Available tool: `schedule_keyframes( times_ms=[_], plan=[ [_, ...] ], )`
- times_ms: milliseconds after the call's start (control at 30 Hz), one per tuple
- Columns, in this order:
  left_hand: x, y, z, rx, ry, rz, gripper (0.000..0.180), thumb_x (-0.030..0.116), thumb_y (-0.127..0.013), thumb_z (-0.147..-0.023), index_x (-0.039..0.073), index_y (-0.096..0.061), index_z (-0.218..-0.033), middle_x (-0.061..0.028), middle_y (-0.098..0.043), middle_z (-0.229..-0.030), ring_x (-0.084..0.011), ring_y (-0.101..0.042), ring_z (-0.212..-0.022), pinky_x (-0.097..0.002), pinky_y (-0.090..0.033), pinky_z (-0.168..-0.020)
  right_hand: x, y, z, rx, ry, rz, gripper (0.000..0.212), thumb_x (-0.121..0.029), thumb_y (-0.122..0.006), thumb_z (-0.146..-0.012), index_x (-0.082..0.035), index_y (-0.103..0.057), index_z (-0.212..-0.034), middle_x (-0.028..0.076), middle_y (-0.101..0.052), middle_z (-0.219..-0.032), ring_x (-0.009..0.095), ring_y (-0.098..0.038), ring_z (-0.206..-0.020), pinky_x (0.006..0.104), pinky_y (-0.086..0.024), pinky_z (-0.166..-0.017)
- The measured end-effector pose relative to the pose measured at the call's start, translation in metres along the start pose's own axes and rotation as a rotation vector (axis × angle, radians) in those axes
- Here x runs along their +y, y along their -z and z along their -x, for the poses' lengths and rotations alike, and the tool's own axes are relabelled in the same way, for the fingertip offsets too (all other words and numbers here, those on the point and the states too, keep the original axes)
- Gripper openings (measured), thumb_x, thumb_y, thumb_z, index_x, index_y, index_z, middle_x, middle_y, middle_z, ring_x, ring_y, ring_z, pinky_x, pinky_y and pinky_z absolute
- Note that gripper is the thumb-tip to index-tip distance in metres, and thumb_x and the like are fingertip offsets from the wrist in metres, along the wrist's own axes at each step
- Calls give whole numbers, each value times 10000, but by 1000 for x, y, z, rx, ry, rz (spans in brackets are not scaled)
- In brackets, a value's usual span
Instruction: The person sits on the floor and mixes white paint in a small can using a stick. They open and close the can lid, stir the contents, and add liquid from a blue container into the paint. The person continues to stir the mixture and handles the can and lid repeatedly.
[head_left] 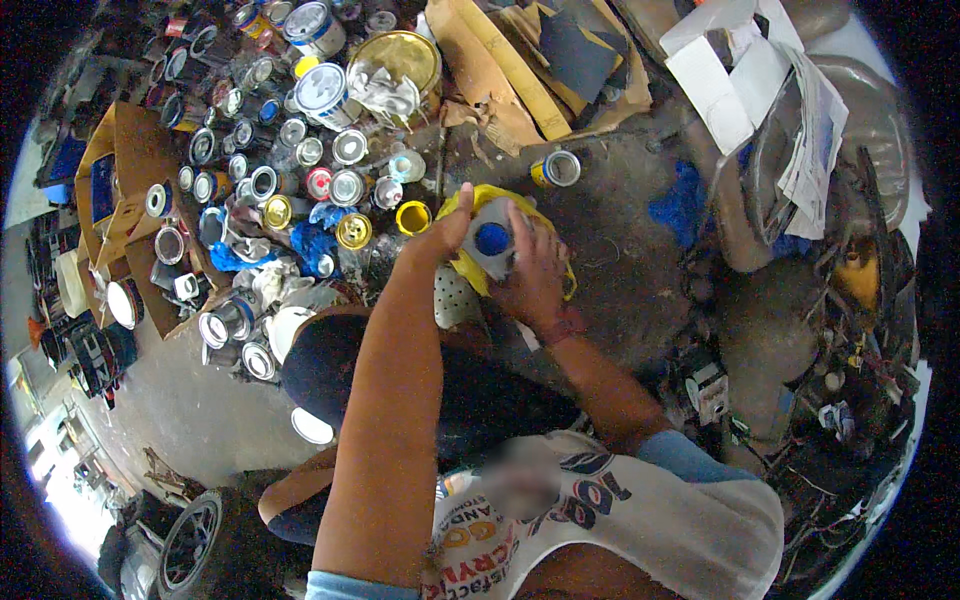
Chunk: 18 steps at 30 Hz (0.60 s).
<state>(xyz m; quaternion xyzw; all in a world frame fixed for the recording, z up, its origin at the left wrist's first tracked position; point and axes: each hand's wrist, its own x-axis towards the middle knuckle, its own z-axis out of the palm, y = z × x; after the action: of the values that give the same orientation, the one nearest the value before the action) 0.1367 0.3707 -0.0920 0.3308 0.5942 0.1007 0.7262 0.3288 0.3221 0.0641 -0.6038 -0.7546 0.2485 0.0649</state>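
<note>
In front of me is a pale round container [488, 262] with a blue circle in the middle of its top, possibly a cap. Yellow plastic or cloth [571, 282] is wrapped loosely around its sides. My left hand [446, 236] grips the container's left side, thumb pointing up. On the opposite side my right hand [537, 272] is pressed against it, fingers curved along its edge. The container's underside is hidden. A white perforated surface [452, 297] shows just below it, and an opened yellow can [413, 217] stands to the left.
Many paint cans [347, 187] crowd the left and far left, with a large gold tin [405, 62] behind. A single can [557, 169] stands right of the container. Cardboard [500, 70] lies at the back, an open carton [140, 180] at left, and blue plastic [682, 205] at right.
</note>
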Motion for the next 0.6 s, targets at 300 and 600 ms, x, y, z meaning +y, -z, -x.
schedule_keyframes(
  times_ms=[300, 600],
  plan=[
    [17, -9, 18, -28, 29, 19, 1092, 846, -25, -1031, 72, -630, -1507, -118, -670, -1466, -286, -594, -1349, -440, -405, -1213, -28, 162, 34, 123, 313, -204, 1155, -121, -943, -653, -61, -353, -1645, 240, -526, -1512, 454, -519, -1397, 554, -399, -1204],
    [-1, -41, 34, -258, -296, -694, 676, 663, -559, -1016, 129, -724, -1395, -133, -708, -1424, -273, -666, -1290, -456, -557, -1008, -54, 255, 19, 54, 375, -159, 1034, 27, -827, -755, -26, -337, -1665, 150, -448, -1609, 291, -480, -1467, 437, -397, -1248]
  ],
)
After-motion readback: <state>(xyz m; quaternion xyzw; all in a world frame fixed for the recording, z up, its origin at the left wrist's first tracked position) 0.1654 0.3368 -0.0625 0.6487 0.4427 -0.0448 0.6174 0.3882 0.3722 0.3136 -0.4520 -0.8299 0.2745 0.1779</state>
